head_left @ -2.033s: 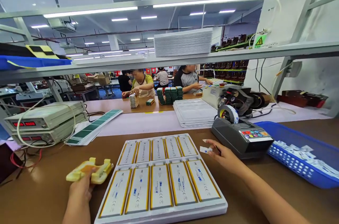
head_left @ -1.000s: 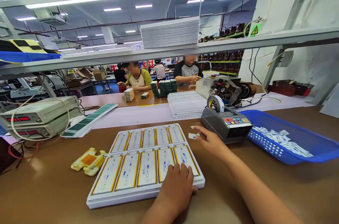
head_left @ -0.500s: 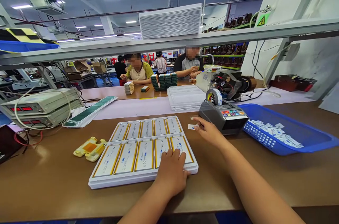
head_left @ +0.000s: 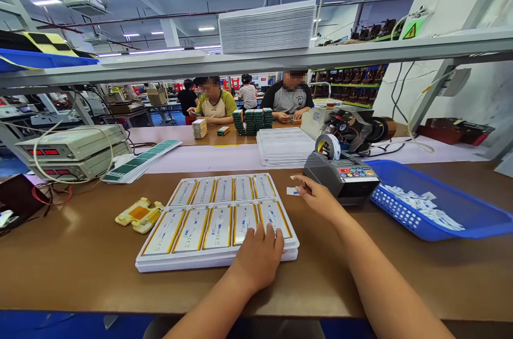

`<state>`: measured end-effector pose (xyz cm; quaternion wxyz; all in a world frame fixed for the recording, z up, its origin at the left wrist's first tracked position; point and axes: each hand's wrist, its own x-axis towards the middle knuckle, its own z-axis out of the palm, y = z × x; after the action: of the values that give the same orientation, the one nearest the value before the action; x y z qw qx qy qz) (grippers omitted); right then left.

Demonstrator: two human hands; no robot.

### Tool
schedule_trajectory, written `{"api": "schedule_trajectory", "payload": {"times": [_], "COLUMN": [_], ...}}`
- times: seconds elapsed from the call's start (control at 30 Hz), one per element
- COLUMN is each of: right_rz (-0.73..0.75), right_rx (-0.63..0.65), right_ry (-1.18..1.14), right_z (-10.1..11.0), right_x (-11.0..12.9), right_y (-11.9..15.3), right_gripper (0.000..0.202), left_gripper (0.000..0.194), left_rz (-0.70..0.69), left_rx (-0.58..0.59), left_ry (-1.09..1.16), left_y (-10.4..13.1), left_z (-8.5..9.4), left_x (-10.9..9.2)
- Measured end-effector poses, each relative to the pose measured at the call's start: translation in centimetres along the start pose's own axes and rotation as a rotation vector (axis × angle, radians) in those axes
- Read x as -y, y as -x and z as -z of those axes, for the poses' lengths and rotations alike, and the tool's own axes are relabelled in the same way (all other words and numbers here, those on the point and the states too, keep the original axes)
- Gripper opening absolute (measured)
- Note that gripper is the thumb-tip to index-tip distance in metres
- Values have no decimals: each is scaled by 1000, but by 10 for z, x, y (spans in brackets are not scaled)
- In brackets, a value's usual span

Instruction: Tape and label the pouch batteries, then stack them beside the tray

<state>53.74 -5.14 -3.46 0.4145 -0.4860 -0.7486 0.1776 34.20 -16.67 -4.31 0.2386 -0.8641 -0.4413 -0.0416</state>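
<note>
A white tray (head_left: pixel 184 262) holds two rows of flat silver battery packs (head_left: pixel 218 228) with yellow edges. My left hand (head_left: pixel 258 253) rests on the tray's front right corner, fingers spread over the packs there. To the right of the tray, my right hand (head_left: pixel 315 195) has its fingers pinched on a small white tape piece (head_left: pixel 293 191) with blue print. Just behind that hand stands a grey tape dispenser (head_left: pixel 340 176) carrying a tape roll (head_left: pixel 327 147).
A blue basket (head_left: pixel 425 229) of white pieces lies at the right. Left of the tray is a yellow fixture (head_left: pixel 139 214). Stacked white trays (head_left: pixel 282 147) and grey instruments (head_left: pixel 74 149) stand behind. Two people sit across the bench beneath a shelf (head_left: pixel 248 63).
The view has shifted slightly, moving the scene a little in the frame. Both hands keep nearly the same places, the left on the tray and the right with the tape piece.
</note>
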Motion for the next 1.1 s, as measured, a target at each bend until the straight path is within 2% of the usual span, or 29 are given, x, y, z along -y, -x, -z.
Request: {"api": "schedule_trajectory", "payload": {"times": [0.07,0.13,0.2,0.27,0.3,0.43,0.53,0.83,0.93,1.1], "right_rz": [13,30,42,63,80,146,206,510,534,543], "right_rx": [-3,-17,-18,46,119,549,710,853,873,818], "right_ry": [0,-8,-34,-80,-104,-114,-87,147,214,317], "right_z": [4,8,13,16,17,8,-3,-24,-29,-40], "right_x": [-1,-2,-3,-2,-1,9,18,49,53,50], "right_y": [0,0,0,1,2,8,10,-12,-16,-16], "right_gripper": [38,37,33,28,25,15,16,29,30,31], "left_gripper": [36,32,30,33,34,32,30,24,24,20], "left_rz": [-12,54,174,273,294,307,371,477,496,478], "left_rx": [-104,-167,-173,-148,-138,-138,-152,-94,-106,-118], "left_ry": [-48,-33,34,111,138,190,210,304,345,352], "left_y": [-1,-6,-14,-20,-22,-24,-25,-30,-29,-28], "left_z": [-2,3,15,27,32,38,38,50,50,46], "left_x": [4,10,16,21,22,22,23,31,32,31]}}
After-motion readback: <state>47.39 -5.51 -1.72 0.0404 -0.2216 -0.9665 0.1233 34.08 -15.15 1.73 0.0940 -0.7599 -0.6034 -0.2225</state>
